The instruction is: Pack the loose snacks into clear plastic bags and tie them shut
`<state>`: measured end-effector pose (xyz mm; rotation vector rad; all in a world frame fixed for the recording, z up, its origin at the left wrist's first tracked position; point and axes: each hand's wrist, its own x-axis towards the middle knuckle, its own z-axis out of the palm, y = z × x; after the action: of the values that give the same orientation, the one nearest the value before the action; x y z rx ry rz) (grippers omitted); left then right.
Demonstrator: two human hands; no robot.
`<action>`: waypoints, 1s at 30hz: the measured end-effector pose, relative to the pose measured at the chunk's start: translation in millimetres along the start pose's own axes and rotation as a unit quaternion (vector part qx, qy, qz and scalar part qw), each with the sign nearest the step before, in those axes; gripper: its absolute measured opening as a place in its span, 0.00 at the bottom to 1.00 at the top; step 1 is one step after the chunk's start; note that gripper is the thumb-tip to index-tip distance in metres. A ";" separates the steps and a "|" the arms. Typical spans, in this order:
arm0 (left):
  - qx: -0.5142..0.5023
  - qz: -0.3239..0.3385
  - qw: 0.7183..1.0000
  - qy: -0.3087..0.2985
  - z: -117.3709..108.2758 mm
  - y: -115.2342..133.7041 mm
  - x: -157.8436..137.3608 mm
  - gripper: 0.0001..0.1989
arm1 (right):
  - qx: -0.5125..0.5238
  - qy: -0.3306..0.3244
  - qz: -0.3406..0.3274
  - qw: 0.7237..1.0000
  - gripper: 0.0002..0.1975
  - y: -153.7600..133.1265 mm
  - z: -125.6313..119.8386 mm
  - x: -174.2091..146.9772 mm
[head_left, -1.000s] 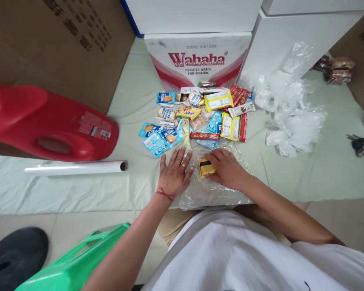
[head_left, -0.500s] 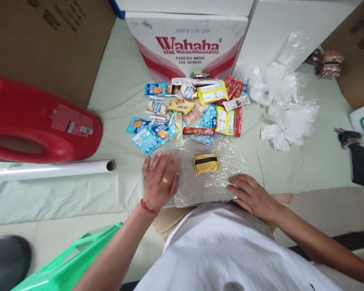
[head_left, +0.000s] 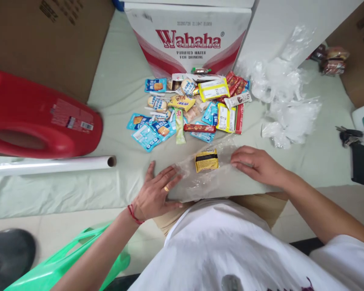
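A clear plastic bag (head_left: 197, 184) lies flat near the table's front edge, its surface wrinkled. On or inside it, I cannot tell which, rests a small yellow snack packet (head_left: 210, 165) with a black band. My left hand (head_left: 159, 188) is open, fingers spread, touching the bag's left side. At the opposite side my right hand (head_left: 256, 165) is closed, its fingertips gripping the bag's edge. Just beyond the bag is a pile of wrapped snacks, including a red stick packet (head_left: 199, 128), a green stick packet (head_left: 179, 127) and blue packets (head_left: 147, 138).
A Wahaha water carton (head_left: 189, 40) stands behind the snacks. Crumpled clear bags (head_left: 288, 97) lie at the right, with keys (head_left: 348, 136) and a black phone-like object (head_left: 361, 163). On the left are a red jug (head_left: 69, 133) and a white roll (head_left: 51, 164).
My right hand has moved up and closed on the bag's edge. My left hand has shifted slightly down and left, turning toward the bag. The bag's sides have drawn inward.
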<state>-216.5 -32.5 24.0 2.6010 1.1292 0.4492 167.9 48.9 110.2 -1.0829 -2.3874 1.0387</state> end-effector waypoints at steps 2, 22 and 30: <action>0.005 -0.030 1.000 0.004 3.8 -0.6 1.8 0.41 | 0.004 -0.001 0.020 1.000 0.12 3.7 -6.1 18.7; -0.135 -0.246 0.954 0.108 3.1 13.4 45.2 0.23 | 0.178 -0.040 0.245 0.952 0.26 35.7 -6.0 73.8; -0.070 -0.410 0.891 0.183 14.5 14.1 68.5 0.16 | -0.141 -0.042 0.249 0.957 0.15 41.3 -5.6 76.7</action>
<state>-157.2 7.2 27.8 1.7063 2.0642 0.7770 141.6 127.7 83.4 -1.8463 -2.4397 0.9138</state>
